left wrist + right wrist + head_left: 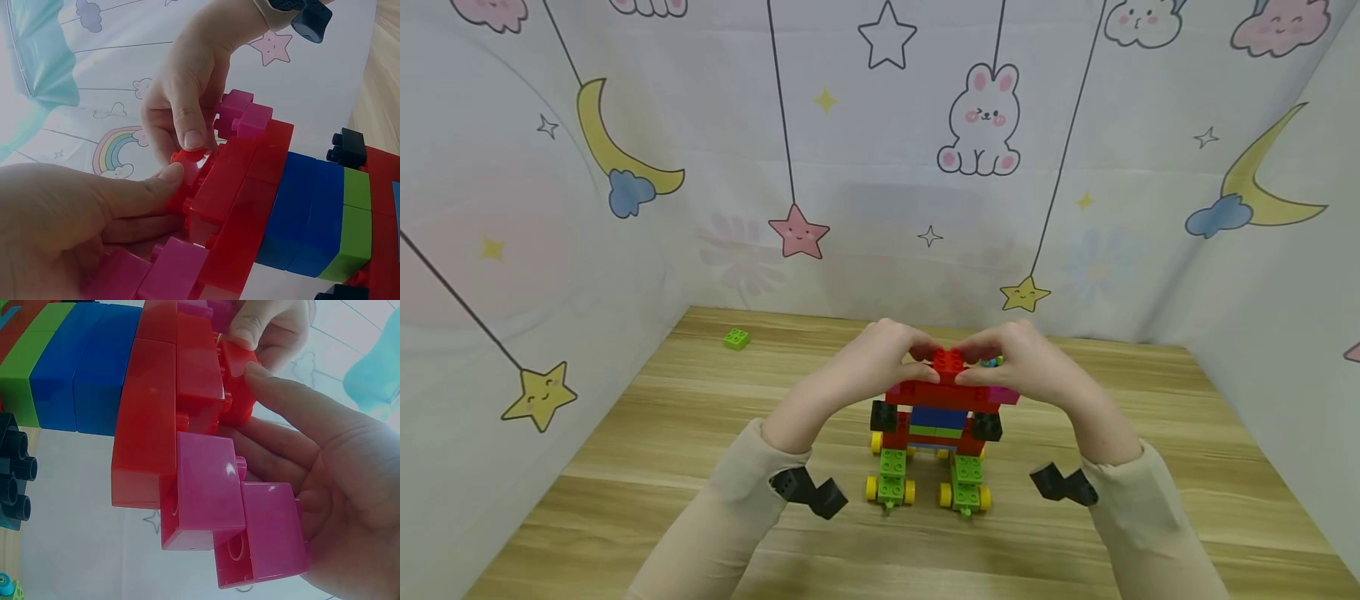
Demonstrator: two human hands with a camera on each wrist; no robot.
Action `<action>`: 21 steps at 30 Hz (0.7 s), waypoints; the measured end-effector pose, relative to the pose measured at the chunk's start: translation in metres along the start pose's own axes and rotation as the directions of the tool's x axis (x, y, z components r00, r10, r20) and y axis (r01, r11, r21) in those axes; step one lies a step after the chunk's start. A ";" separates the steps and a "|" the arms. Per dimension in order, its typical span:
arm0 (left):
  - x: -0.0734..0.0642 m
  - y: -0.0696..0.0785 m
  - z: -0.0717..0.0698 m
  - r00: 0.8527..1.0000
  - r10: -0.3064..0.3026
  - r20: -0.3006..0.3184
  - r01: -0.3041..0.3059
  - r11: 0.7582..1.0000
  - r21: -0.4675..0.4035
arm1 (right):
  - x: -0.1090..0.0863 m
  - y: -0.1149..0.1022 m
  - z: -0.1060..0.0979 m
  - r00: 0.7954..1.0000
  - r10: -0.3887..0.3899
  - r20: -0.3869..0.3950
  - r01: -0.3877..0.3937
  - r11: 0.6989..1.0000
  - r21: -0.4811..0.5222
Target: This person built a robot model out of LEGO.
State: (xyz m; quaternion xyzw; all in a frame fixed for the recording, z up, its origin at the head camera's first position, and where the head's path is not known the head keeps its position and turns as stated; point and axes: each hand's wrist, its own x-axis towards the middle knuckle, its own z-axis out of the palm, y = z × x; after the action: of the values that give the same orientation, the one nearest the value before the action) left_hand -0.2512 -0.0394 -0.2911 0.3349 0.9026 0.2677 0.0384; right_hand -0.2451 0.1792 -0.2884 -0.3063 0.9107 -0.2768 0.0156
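A tall figure of toy building blocks stands on the table, with a small red block [948, 363] at its top. My left hand [891, 357] pinches that block from the left, thumb in front, while my right hand [1021, 367] pinches it from the right. In the left wrist view it sits over longer red blocks [232, 181], beside stepped pink blocks [172, 269]. Below come blue blocks [87, 369] and light green blocks [28, 375]. Black blocks [883, 416] stick out at the sides. Green wheeled bases [892, 479] with yellow wheels carry the figure.
A loose light green block [737, 339] lies at the table's back left. Behind the right hand, a small blue and green piece [992, 362] is partly hidden. Printed cloth walls [880, 275] border the wooden table [700, 417] at the back and sides.
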 end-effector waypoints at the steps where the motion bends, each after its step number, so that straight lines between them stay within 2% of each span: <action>1: 0.000 0.000 0.000 1.000 0.005 -0.003 -0.005 1.000 0.001 | 0.000 0.000 0.000 1.000 -0.002 -0.003 0.002 1.000 -0.004; 14: -0.001 -0.003 0.001 0.998 0.056 -0.030 -0.056 0.998 -0.007 | -0.001 0.000 0.001 1.000 -0.002 -0.021 0.001 1.000 -0.014; 21: -0.001 -0.003 0.001 0.998 0.054 -0.019 -0.054 0.999 -0.003 | 0.000 0.001 0.001 1.000 -0.019 -0.011 0.019 1.000 -0.004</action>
State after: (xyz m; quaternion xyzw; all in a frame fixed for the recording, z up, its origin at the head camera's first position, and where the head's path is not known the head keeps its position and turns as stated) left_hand -0.2519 -0.0411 -0.2935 0.3563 0.8932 0.2734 0.0230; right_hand -0.2451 0.1796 -0.2895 -0.3134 0.9083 -0.2770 0.0075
